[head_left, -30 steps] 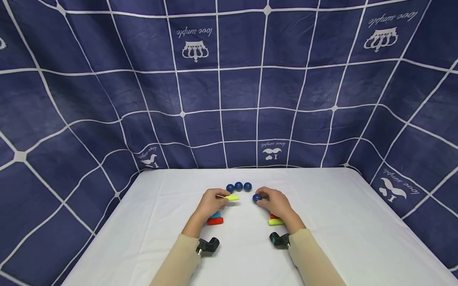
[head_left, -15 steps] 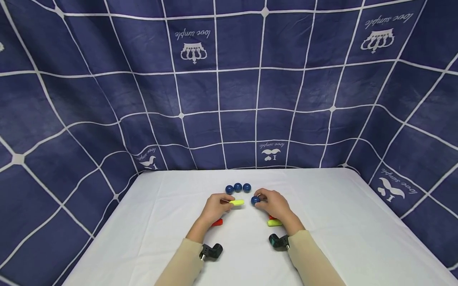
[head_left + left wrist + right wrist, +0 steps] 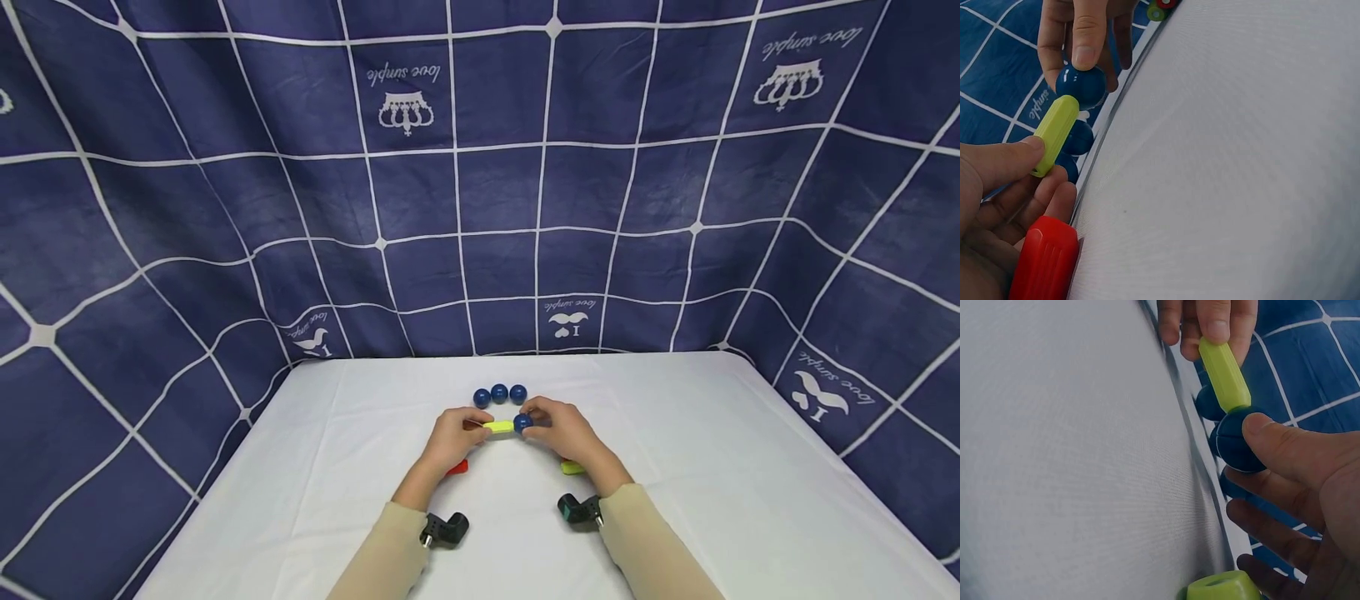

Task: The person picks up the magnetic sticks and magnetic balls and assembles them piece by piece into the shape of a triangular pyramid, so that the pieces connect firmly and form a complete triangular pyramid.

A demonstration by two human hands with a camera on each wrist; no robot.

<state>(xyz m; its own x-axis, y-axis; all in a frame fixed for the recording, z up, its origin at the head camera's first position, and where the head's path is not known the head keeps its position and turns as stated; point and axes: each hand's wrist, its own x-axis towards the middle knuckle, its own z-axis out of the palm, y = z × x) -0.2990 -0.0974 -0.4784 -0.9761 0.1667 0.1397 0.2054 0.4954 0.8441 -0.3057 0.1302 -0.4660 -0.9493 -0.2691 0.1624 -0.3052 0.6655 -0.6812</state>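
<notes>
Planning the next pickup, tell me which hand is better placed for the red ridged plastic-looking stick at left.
Probably the left hand: the red stick lies close beside it, farther from the right hand. Both are busy: left pinches a yellow-green ridged stick, right a glossy blue ball.

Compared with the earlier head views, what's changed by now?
The left hand has brought the yellow stick rightward and slightly towards the person, while the right hand has moved its blue ball leftward, so ball and stick end now meet. Both hands keep their grips; nothing was let go. The three other blue balls behind stayed in place.
</notes>
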